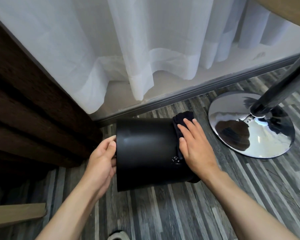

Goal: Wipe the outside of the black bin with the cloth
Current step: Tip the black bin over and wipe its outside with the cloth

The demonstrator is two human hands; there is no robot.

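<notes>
Tipped on its side at frame centre, above grey plank flooring (163,213): black bin (145,151). At its 3 o'clock end, pressed against the wall: dark cloth (178,125), pinned flat under right hand (196,146), fingers spread and extended. At 9 o'clock, gripping the bin's rim: left hand (102,161), fingers curled around the edge. Farther out at 2 o'clock: chrome pedestal base (249,129). At 12 o'clock: sheer white curtain (145,49). At 9 o'clock: brown drape (24,110).

I'm looking at a furnished living room: sheer white curtains (145,49), grey wood-look flooring (180,213), and a chrome pedestal table base (249,129).
</notes>
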